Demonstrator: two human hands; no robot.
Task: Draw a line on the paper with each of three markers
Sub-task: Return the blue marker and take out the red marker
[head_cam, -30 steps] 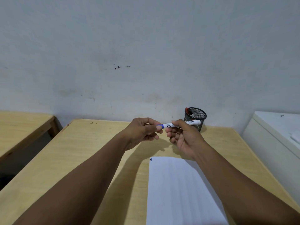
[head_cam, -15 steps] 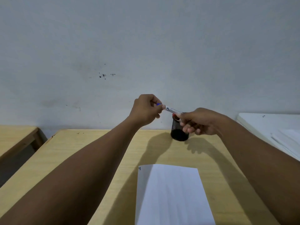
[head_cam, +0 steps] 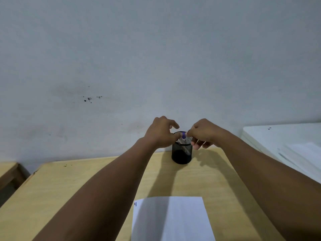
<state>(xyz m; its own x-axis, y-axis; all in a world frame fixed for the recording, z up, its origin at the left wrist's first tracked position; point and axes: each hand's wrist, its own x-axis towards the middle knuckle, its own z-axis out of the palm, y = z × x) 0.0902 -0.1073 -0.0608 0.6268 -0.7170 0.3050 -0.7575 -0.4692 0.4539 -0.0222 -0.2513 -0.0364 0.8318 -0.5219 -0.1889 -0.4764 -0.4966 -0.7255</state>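
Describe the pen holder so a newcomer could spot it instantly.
Start at the light wooden table against the grey wall. At its far edge, beyond the white paper sheet, stands the black mesh cylindrical pen cup, between both hands. It is the only dark upright object there.

This looks like a plain room for study or desk work, like a small office or a classroom. A light wooden desk stands against a bare grey-white wall that has a few dark spots on it. A black mesh pen cup sits at the back of the desk, close to the wall, and a white sheet of paper lies flat near the front edge. Part of a second wooden desk shows at the left. A white cabinet or counter with white sheets on top stands at the right.
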